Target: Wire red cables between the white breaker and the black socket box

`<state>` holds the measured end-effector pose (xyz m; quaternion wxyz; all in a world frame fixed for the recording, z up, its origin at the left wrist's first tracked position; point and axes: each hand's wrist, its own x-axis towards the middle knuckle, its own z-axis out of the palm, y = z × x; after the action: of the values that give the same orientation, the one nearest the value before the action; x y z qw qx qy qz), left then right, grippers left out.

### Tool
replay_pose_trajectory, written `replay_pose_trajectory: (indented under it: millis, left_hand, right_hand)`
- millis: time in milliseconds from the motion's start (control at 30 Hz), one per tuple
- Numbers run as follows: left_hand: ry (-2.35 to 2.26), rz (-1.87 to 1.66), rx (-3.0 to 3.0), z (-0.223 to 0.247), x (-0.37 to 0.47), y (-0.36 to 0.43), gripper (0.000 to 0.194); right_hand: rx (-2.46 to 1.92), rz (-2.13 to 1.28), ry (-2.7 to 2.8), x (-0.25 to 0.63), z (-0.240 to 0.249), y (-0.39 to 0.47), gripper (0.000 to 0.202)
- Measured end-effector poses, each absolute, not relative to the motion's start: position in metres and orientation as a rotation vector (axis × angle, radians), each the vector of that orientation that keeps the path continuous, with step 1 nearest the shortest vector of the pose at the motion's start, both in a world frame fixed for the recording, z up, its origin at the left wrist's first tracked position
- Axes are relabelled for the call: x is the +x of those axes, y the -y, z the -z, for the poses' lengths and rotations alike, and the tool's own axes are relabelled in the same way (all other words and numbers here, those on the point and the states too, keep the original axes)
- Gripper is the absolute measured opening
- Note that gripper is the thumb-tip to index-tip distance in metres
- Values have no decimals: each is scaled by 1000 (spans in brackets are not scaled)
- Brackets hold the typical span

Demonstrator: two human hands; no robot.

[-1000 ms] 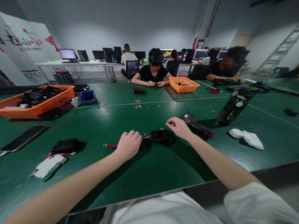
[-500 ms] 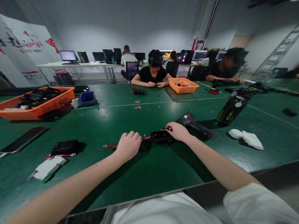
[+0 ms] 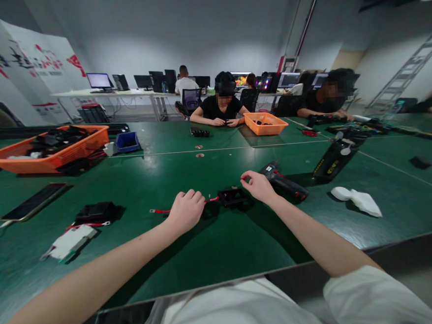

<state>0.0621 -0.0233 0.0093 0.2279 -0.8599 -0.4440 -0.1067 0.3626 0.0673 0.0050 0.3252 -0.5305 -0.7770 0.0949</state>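
Observation:
My left hand (image 3: 187,211) is closed on a red cable (image 3: 160,211), whose metal lug sticks out to the left. The cable's other end runs into a small black housing (image 3: 234,198) lying on the green table. Just right of the housing and a little above it, my right hand (image 3: 256,185) is raised with thumb and fingertips pinched together; whatever sits between them is too small to make out. Behind that hand a black power drill (image 3: 286,182) lies on its side.
At the left lie a phone (image 3: 36,201), a black part (image 3: 95,212) and a white part (image 3: 71,242). Farther back stand orange baskets (image 3: 58,160) (image 3: 267,129) and a blue bin (image 3: 128,142). A black bottle (image 3: 336,158) and white wrap (image 3: 357,201) are rightward. People sit opposite.
My right hand has lifted off the black housing and moved slightly up and right, its fingers now pinched apart from it. My left hand has stayed on the cable.

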Motion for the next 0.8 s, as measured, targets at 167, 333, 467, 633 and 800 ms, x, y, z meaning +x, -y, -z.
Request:
replay_pose_trajectory:
  millis: [167,333,467,633,800]
  left_hand:
    - [1227,303,-2378,-11,62,24,25]
    - [1216,307,-2379,-11,62,25,23]
    - [1224,309,-2378,-11,61,25,21]
    - [1223,306,-2378,-9,61,24,21]
    - [1211,310,-2372,-8,61,24,21]
  right_hand:
    - [-1298,-248,2012,356,-16,-55,25]
    - [-1052,-348,2032,338,-29,-34,24]
    - [-930,-413,2156,324,-34,-19,18]
    - [-884,-431,2236,318,-36,-14,13]
    - [-846,-445,2246,317,-34,-16,13]
